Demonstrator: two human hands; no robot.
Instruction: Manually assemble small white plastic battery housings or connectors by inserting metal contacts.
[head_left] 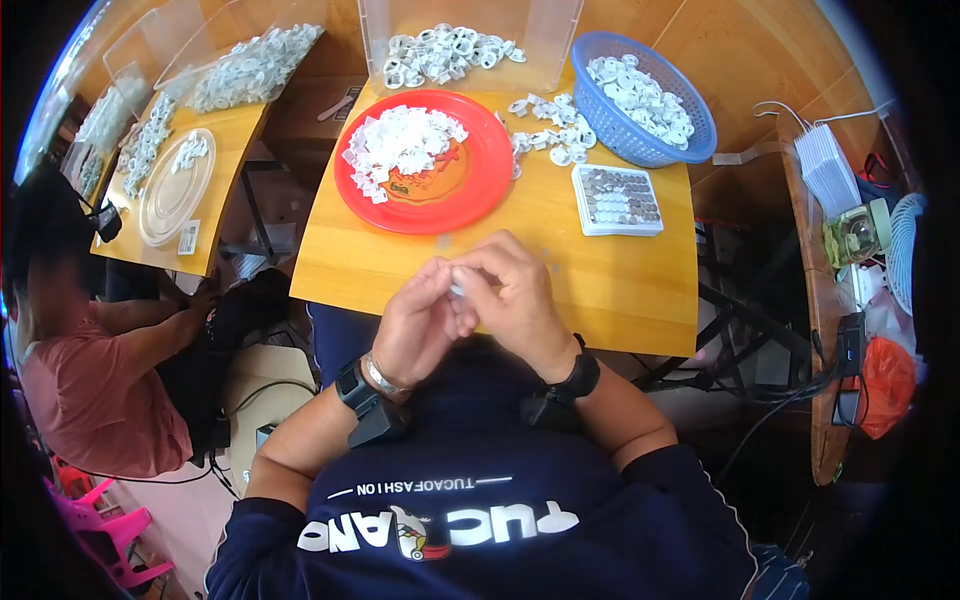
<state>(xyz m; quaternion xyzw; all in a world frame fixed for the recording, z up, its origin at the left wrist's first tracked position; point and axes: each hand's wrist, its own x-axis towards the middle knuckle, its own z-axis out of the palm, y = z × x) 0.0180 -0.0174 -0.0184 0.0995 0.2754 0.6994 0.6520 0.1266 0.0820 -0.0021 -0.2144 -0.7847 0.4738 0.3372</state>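
Note:
My left hand (413,318) and my right hand (512,302) meet at the near edge of the yellow table. Between their pinched fingertips a small white piece (457,291) shows; its exact kind is mostly hidden by the fingers. Just beyond my hands lies a red plate (488,205) with a heap of small white plastic parts (403,145) on it. To the right of the plate, a white tray (620,228) bears rows of small round silvery pieces (620,195).
A blue basket (598,130) of white parts stands at the back right, loose parts (565,140) beside it. Behind is a clear bin (545,45) with more. At left, a person (100,390) sits by another table (220,215). Cables (790,385) hang at right.

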